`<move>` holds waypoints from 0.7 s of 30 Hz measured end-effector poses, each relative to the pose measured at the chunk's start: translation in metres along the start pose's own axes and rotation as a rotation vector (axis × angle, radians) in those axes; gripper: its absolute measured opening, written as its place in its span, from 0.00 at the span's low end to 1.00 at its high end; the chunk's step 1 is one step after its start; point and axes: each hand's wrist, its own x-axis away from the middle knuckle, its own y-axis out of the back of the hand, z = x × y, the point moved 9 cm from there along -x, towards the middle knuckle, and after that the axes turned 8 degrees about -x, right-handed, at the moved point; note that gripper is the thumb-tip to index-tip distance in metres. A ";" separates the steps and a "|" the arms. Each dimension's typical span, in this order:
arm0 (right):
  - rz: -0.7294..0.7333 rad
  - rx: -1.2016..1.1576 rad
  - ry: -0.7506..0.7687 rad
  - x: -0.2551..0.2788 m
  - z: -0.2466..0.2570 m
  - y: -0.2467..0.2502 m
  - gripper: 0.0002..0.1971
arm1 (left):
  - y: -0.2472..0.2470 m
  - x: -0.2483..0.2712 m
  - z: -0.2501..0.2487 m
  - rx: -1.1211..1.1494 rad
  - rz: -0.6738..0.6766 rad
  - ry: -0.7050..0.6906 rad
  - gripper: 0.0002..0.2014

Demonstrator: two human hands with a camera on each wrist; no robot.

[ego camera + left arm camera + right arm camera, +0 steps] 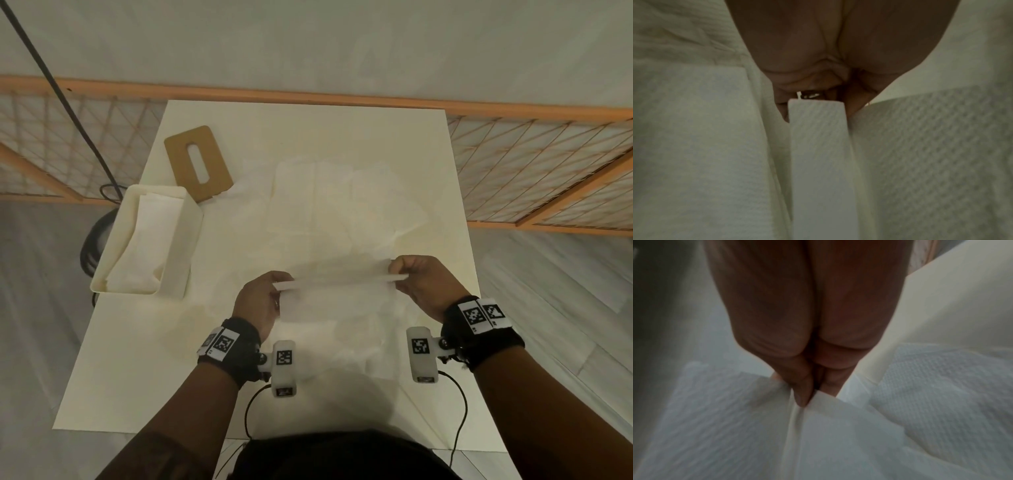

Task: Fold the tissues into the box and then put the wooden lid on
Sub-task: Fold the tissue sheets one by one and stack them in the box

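Over the cream table [113, 377], the left hand [257, 301] and right hand [418, 283] are pinching the thin white tissue [337, 284] taut; they should be aligning edges evenly before creasing, with the open white box [186, 219] and slotted wooden lid [198, 162] waiting far-left

White tissue [337, 291] stretched flat above table, open cream box [144, 240] holding tissues, slotted wooden lid [198, 162] lying behind it

White table [113, 387] with box [178, 246], wooden lid [178, 150], tissues [329, 205] (spread flat)
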 end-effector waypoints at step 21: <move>-0.065 -0.076 -0.274 0.005 -0.055 -0.026 0.12 | 0.027 0.026 0.014 -0.787 -0.035 -0.328 0.17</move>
